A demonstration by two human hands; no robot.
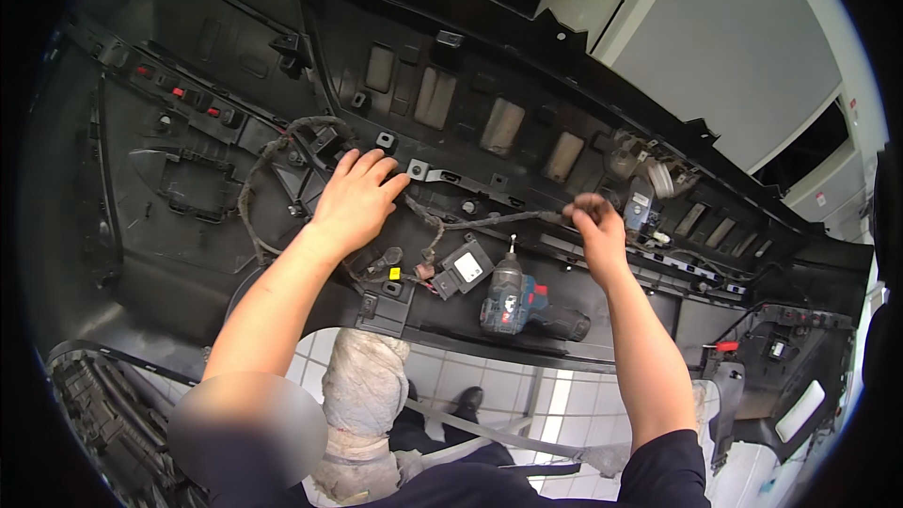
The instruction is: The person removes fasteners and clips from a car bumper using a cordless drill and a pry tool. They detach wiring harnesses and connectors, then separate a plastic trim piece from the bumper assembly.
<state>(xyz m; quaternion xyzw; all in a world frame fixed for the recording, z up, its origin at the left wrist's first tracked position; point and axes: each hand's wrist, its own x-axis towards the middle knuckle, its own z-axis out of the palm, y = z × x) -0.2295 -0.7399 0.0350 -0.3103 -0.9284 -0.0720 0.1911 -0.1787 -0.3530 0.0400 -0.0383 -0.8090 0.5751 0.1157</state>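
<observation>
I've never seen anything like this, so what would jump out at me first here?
First, the huge black plastic panel filling the view, ribbed and studded with clips. On it, the left hand lies flat near a small metal bracket, while the right hand pinches the end of a fabric-wrapped wire harness running between them. Just below, a blue and black cordless drill lies on the panel's edge.

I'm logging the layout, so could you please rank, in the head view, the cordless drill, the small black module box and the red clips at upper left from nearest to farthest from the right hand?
From the right hand:
1. Cordless drill, just below-left.
2. Small black module box, further left.
3. Red clips, far upper left.
</observation>
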